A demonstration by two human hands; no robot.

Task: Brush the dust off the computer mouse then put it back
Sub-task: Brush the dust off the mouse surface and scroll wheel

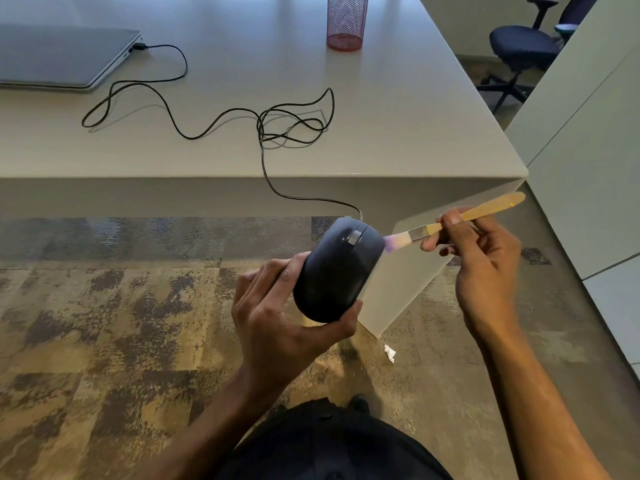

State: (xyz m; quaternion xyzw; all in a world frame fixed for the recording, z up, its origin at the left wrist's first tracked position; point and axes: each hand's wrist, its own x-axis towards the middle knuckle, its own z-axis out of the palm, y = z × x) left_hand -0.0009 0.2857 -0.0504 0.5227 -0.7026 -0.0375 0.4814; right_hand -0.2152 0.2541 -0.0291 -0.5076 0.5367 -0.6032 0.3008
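A black wired computer mouse (337,270) is held off the table, above the carpet, top side up, with my left hand (280,318) gripping it from the left and underneath. My right hand (481,261) pinches a small brush (460,220) with a wooden handle and a metal ferrule. Its pale, purple-tinted bristles touch the mouse's front right edge. The mouse's black cable (263,126) runs up over the table edge, loops on the white table (398,109) and plugs into a closed grey laptop (62,57).
A red mesh cup (346,22) stands at the back of the table. A dark office chair (523,46) is at the far right, beside pale cabinet panels (588,150). Patterned carpet (104,323) lies below, with a scrap of white paper (390,353).
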